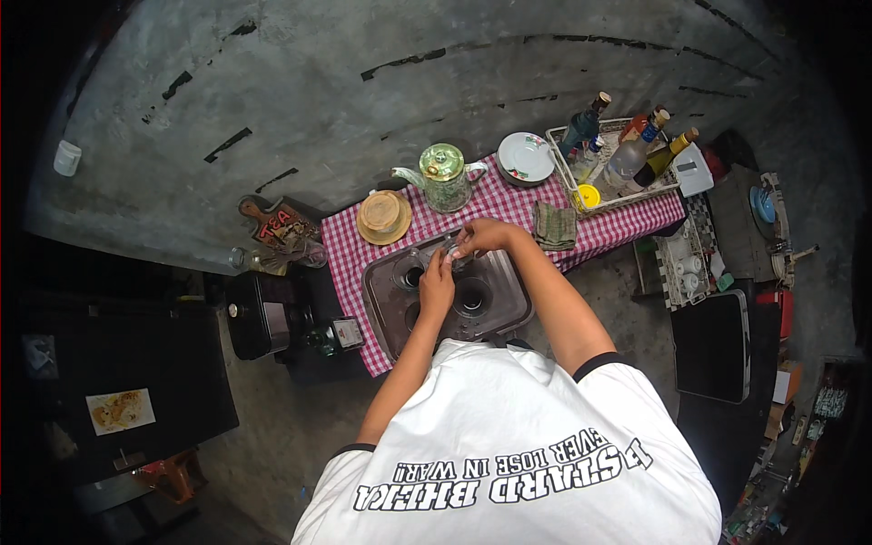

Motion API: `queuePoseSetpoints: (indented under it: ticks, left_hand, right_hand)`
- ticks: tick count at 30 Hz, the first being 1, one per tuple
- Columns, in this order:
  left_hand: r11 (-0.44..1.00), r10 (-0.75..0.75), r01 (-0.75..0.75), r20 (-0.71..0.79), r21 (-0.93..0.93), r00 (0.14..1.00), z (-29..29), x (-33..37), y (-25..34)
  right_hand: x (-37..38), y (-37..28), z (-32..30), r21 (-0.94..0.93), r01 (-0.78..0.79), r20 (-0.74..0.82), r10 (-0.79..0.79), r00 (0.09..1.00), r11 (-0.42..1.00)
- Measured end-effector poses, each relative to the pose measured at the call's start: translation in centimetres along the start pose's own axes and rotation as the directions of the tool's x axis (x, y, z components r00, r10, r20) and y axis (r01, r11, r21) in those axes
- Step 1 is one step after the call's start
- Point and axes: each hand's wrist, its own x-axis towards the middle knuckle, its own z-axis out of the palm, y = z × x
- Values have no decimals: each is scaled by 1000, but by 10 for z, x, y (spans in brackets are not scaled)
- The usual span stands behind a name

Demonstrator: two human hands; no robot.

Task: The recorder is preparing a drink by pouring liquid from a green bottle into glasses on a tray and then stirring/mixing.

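My left hand (439, 280) and my right hand (483, 237) meet above a dark grey tray (510, 318), fingers closed together. Between the fingertips is a small pale or clear thing, too small and covered to name. In the tray, a dark round vessel (472, 296) stands below my right hand. A smaller dark round vessel (413, 277) sits left of my left hand; my left forearm covers part of the tray. Just beyond the tray are a green patterned teapot (447, 182) and a wooden lidded bowl on a saucer (383, 216).
A pink checked cloth (341, 245) covers the table. A white plate (526, 158), a folded green cloth (555, 225) and a wire basket (590, 207) with several bottles lie toward the right. A black box-shaped appliance (257, 315) stands left, and a grey wall (327, 118) rises behind.
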Motion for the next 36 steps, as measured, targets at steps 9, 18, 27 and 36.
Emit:
queuePoseSetpoints:
  ticks: [9,18,27,36]
  left_hand:
    - [1000,-6,6,3,0,1000,-2,-1,3]
    - [1000,5,-5,-37,10,999,-1,-4,7]
    - [990,-133,133,13,46,991,-1,-3,20]
    - [991,-131,134,-79,28,988,6,-6,10]
  right_hand:
    - [5,3,-1,-8,6,23,-6,1000,1000]
    - [7,0,-3,-14,13,69,-12,998,1000]
    - [9,4,-3,-50,59,19,-58,998,997]
    - [13,-1,-3,-44,90,75,-87,993,995]
